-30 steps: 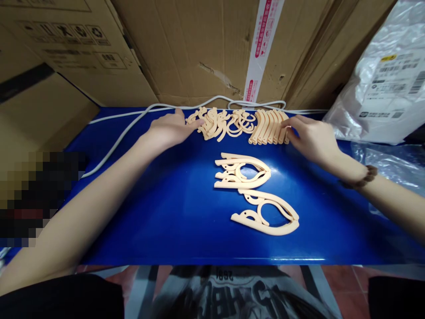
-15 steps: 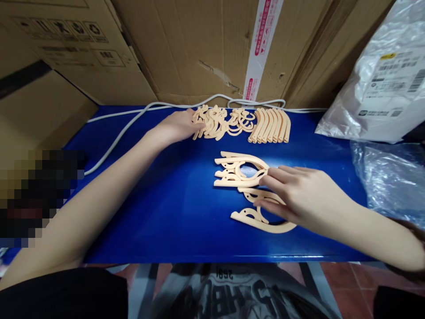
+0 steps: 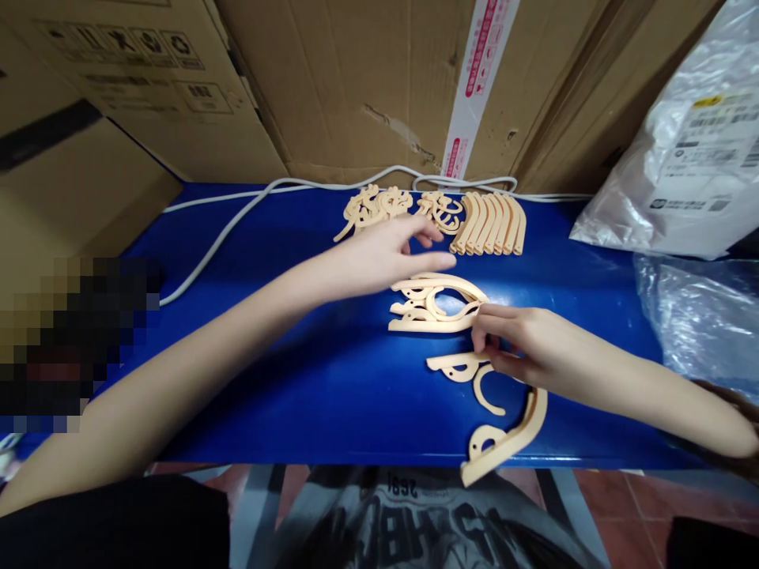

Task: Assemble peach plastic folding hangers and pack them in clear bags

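My left hand (image 3: 394,253) reaches over the table with its fingers apart, between the pile of small beige parts (image 3: 373,207) and a beige folding hanger (image 3: 436,304). Nothing shows in its grasp. My right hand (image 3: 510,340) has its fingers pinched on the upper arm of a second hanger (image 3: 454,362), close to the right end of the first one. This second hanger is spread open, its curved hook (image 3: 489,395) in the middle and its lower arm (image 3: 510,446) reaching over the table's front edge.
A row of curved beige pieces (image 3: 492,224) lies at the back, near a white cable (image 3: 219,237). Cardboard boxes (image 3: 368,79) stand behind the blue table (image 3: 296,395). Plastic packaging (image 3: 664,182) is on the right.
My left hand has moved right, away from the small parts towards the first hanger. The second hanger has spread wider, its lower arm swinging down towards the front edge.
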`<state>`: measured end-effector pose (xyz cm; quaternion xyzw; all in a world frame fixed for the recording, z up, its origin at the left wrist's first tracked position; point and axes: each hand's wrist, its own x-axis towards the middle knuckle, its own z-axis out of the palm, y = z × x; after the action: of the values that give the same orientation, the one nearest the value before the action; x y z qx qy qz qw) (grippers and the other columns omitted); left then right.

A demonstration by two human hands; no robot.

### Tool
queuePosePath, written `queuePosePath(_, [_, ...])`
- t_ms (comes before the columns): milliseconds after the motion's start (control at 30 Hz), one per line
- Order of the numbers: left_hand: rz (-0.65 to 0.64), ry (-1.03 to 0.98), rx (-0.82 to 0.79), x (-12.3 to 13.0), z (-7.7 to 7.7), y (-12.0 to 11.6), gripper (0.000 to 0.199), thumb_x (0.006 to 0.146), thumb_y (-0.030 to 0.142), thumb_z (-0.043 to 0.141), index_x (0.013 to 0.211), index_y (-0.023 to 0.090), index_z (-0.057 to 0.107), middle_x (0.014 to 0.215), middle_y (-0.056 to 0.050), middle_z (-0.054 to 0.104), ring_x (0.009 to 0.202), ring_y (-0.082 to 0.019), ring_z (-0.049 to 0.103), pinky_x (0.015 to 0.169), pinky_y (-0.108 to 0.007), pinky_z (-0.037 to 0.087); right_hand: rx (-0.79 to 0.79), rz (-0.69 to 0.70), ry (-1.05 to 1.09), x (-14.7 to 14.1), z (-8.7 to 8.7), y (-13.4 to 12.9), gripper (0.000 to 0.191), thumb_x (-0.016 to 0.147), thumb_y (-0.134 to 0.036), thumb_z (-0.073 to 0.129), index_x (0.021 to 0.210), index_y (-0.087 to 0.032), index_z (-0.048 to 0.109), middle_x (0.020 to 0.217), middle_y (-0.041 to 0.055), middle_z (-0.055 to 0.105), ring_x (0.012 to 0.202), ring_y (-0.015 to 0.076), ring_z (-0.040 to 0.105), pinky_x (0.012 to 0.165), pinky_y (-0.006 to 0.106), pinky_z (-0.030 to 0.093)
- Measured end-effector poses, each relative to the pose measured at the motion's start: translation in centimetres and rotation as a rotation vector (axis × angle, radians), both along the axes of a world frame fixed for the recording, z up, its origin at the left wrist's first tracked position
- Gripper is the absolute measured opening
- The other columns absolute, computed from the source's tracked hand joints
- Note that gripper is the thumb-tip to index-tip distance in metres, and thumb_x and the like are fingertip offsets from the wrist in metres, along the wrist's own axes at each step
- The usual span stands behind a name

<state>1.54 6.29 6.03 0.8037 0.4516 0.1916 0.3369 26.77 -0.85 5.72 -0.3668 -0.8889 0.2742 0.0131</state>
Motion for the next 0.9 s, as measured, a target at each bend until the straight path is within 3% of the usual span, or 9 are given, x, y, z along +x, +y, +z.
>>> queuePosePath(200, [-0.164, 0.020, -0.086, 1.6, 1.0, -4.6, 0.037, 0.098, 0.047, 0.064, 0.125, 0.022, 0.066, 0.127, -0.006, 0.065, 0.117, -0.024, 0.060, 0.100, -0.037, 0.045, 0.105, 0.176, -0.048, 1.2, -0.3, -0.7, 0.018, 0.089, -0.010, 0.059, 0.100, -0.019, 0.069, 0.101, 0.0082, 0.069, 0.080, 0.0175, 0.067, 0.066, 0.027, 0.047])
queuePosePath(300, [-0.233, 0.053, -0.088, 2.3, 1.4, -6.0, 0.033, 0.100, 0.040, 0.062, 0.128, 0.023, 0.065, 0.128, -0.006, 0.063, 0.119, -0.025, 0.057, 0.103, -0.041, 0.044, 0.151, 0.174, -0.064, 1.6, -0.8, -1.5, 0.028, 0.086, -0.006, 0.055, 0.109, -0.017, 0.069, 0.098, 0.0093, 0.068, 0.078, 0.0188, 0.067, 0.065, 0.028, 0.048])
queuePosePath(367, [-0.222, 0.044, -0.064, 2.6, 1.3, -6.0, 0.031, 0.101, 0.039, 0.061, 0.127, 0.022, 0.065, 0.128, -0.007, 0.063, 0.121, -0.025, 0.056, 0.103, -0.043, 0.044, 0.124, 0.122, -0.066, 1.6, -0.5, -1.9, 0.031, 0.083, -0.006, 0.057, 0.110, -0.016, 0.068, 0.098, 0.0094, 0.068, 0.075, 0.0186, 0.067, 0.063, 0.027, 0.048])
queuePosePath(433, [-0.179, -0.041, -0.121, 2.8, 0.9, -5.6, 0.033, 0.099, 0.040, 0.065, 0.126, 0.020, 0.065, 0.128, -0.008, 0.064, 0.121, -0.025, 0.057, 0.102, -0.041, 0.046, 0.047, 0.064, -0.032, 1.4, 0.4, -2.0, 0.022, 0.082, -0.009, 0.058, 0.101, -0.017, 0.067, 0.097, 0.0079, 0.069, 0.071, 0.0163, 0.065, 0.061, 0.026, 0.047])
queuePosePath(533, [-0.158, -0.312, -0.421, 2.8, 0.4, -4.3, 0.034, 0.093, 0.033, 0.073, 0.121, 0.015, 0.065, 0.116, -0.008, 0.071, 0.106, -0.019, 0.066, 0.093, -0.034, 0.052, -0.051, -0.051, 0.104, 1.3, 2.5, -1.2, 0.006, 0.091, -0.022, 0.060, 0.090, -0.019, 0.065, 0.084, 0.0025, 0.068, 0.063, 0.0129, 0.061, 0.060, 0.025, 0.046])
queuePosePath(633, [-0.144, -0.505, -0.624, 2.5, 0.4, -3.1, 0.024, 0.087, 0.021, 0.075, 0.109, 0.013, 0.068, 0.094, -0.003, 0.074, 0.080, -0.012, 0.068, 0.077, -0.026, 0.053, -0.088, -0.212, 0.232, 1.6, 4.0, 0.1, 0.023, 0.096, -0.042, 0.064, 0.095, -0.020, 0.071, 0.079, 0.0012, 0.070, 0.067, 0.0142, 0.064, 0.062, 0.026, 0.048])
queuePosePath(767, [-0.054, -0.575, -0.537, 2.0, 0.7, -2.1, 0.018, 0.080, 0.019, 0.082, 0.094, 0.014, 0.073, 0.080, 0.001, 0.072, 0.069, -0.009, 0.063, 0.066, -0.022, 0.047, -0.112, -0.401, 0.349, 1.5, 4.4, 1.3, 0.035, 0.090, -0.055, 0.071, 0.092, -0.021, 0.073, 0.078, 0.0017, 0.070, 0.066, 0.0141, 0.061, 0.055, 0.025, 0.046])
queuePosePath(900, [-0.002, -0.610, -0.462, 1.5, 0.4, -1.6, 0.015, 0.084, 0.023, 0.080, 0.096, 0.015, 0.076, 0.096, -0.003, 0.076, 0.081, -0.011, 0.066, 0.075, -0.026, 0.050, 0.030, -0.505, 0.456, 0.8, 4.5, 1.7, 0.036, 0.088, -0.056, 0.073, 0.085, -0.020, 0.070, 0.067, -0.0010, 0.061, 0.056, 0.0113, 0.050, 0.048, 0.025, 0.038])
